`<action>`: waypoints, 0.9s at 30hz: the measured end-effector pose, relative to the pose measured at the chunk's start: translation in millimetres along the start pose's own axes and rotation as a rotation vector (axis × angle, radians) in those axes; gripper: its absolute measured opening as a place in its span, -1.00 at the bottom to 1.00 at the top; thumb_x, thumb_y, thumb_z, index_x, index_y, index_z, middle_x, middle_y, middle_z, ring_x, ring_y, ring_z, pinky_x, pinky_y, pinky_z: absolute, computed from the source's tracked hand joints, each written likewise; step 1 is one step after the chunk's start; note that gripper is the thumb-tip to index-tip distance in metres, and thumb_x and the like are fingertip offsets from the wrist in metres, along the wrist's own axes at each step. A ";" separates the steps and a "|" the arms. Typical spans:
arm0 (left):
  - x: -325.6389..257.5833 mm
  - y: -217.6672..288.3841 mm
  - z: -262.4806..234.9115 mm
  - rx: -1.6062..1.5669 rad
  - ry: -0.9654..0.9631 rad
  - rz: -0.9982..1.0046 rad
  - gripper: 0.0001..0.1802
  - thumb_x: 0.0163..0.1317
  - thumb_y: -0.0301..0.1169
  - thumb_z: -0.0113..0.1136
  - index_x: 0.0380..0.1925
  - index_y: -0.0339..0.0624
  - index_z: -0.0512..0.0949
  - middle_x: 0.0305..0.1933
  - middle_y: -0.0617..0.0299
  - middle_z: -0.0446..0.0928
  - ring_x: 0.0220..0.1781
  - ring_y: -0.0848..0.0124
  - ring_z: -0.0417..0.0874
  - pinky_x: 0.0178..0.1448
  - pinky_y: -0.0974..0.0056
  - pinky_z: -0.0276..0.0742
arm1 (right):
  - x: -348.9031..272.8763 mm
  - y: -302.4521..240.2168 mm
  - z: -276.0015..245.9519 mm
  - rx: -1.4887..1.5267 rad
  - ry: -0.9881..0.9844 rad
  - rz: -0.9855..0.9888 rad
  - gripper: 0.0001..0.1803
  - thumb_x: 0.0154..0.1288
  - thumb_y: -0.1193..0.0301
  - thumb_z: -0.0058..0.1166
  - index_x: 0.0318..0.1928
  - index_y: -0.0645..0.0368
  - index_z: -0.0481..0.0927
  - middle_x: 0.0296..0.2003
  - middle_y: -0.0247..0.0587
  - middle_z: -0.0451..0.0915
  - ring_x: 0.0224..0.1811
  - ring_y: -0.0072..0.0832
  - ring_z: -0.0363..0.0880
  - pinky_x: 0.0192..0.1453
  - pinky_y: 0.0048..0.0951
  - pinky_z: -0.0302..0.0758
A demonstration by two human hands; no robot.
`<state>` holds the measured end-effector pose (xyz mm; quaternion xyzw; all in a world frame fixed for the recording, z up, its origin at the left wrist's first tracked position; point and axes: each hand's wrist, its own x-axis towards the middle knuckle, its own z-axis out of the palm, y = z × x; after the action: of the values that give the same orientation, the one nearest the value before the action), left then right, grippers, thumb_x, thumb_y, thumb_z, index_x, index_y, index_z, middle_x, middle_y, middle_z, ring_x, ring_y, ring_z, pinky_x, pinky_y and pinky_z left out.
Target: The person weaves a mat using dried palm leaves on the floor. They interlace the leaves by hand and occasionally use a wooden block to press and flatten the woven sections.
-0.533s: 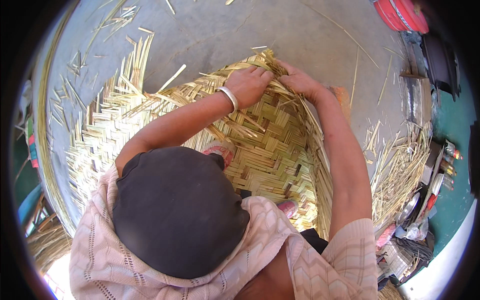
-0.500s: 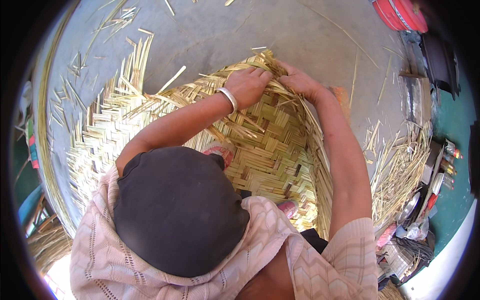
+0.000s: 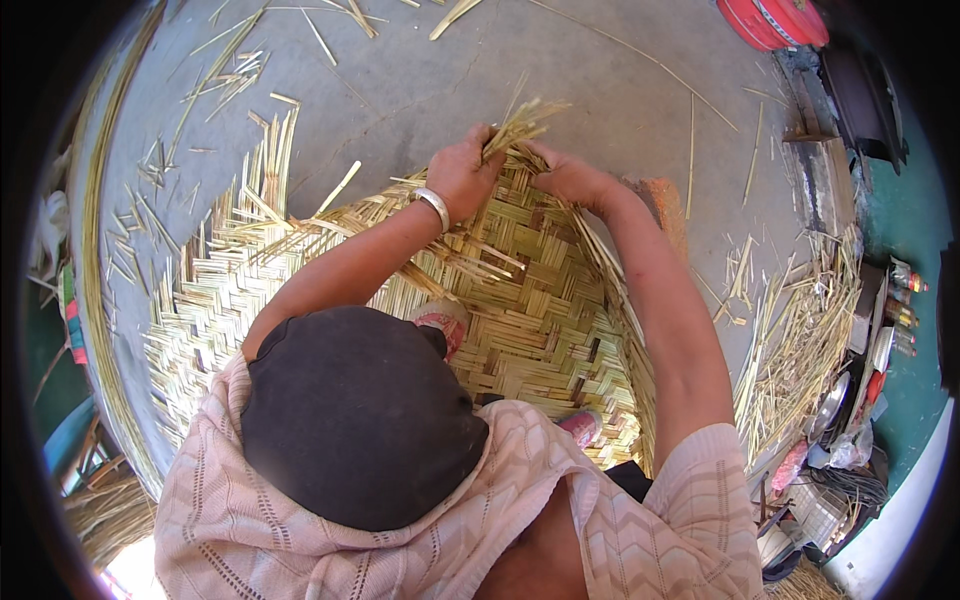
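A large woven mat point(image 3: 530, 290) of split, straw-coloured strips spreads beneath me, its far and right edges turned up. My left hand point(image 3: 465, 182), with a silvery bangle point(image 3: 432, 205) on the wrist, is closed round a bundle of strip ends point(image 3: 522, 124) at the mat's far corner. The loose tips of that bundle fan out up and to the right. Across the corner, my right hand point(image 3: 568, 183) grips the raised mat edge, its fingertips partly hidden behind the weave. More unwoven strips point(image 3: 485, 258) stick out across the mat below my left hand.
Scattered strips point(image 3: 235, 80) lie on the grey floor. At the right are a heap of strips point(image 3: 800, 340), a brick point(image 3: 665, 212) near my forearm, and a red round container point(image 3: 768, 22) farther off. My pink shoe point(image 3: 445, 325) rests on the mat.
My left hand has moved slightly left and now grasps upright strip ends that stick up from the corner. The right hand has shifted a little left and down along the edge.
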<state>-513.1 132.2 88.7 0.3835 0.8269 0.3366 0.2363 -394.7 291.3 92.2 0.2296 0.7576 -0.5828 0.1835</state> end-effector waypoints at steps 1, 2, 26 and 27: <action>0.5 0.1 0.0 0.030 -0.060 0.006 -0.69 0.30 -0.18 0.13 -0.03 -0.05 0.50 -0.32 0.00 0.65 -0.23 -0.04 0.67 -0.13 -0.04 0.55 | 1.2 -0.9 2.2 -0.039 0.015 -0.007 -0.34 0.22 0.52 -0.01 0.38 -0.01 0.33 0.22 -0.09 0.49 0.21 -0.36 0.45 0.30 -0.37 0.37; 0.9 0.2 0.2 0.046 -0.093 0.033 -0.68 0.29 -0.17 0.14 -0.04 -0.04 0.52 -0.31 0.01 0.66 -0.21 -0.03 0.67 -0.11 -0.03 0.56 | 3.0 -1.6 4.2 -0.073 -0.011 -0.082 -0.38 0.24 0.50 0.00 0.35 0.01 0.34 0.21 -0.08 0.49 0.22 -0.35 0.44 0.30 -0.35 0.37; -8.1 -23.3 -42.0 0.547 -0.463 0.455 -0.03 -0.04 -0.41 0.35 0.43 -0.08 0.14 0.46 0.02 0.23 0.50 0.12 0.22 0.54 0.03 0.07 | 13.8 16.5 7.9 -0.208 -0.006 -0.191 -0.15 0.32 0.16 0.19 0.48 0.07 0.05 0.38 -0.11 0.29 0.41 -0.30 0.27 0.47 -0.26 0.23; -10.2 -23.5 -34.8 0.536 -0.395 0.486 -0.06 -0.02 -0.40 0.34 0.42 -0.07 0.16 0.46 0.05 0.23 0.50 0.13 0.23 0.53 0.02 0.07 | 14.4 16.7 7.9 -0.198 -0.017 -0.147 -0.13 0.31 0.16 0.20 0.49 0.07 0.03 0.39 -0.10 0.27 0.42 -0.29 0.25 0.48 -0.26 0.22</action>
<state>-540.8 99.8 95.8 0.6727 0.7094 0.0751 0.1961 -397.1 289.2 69.0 0.1493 0.8247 -0.5188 0.1687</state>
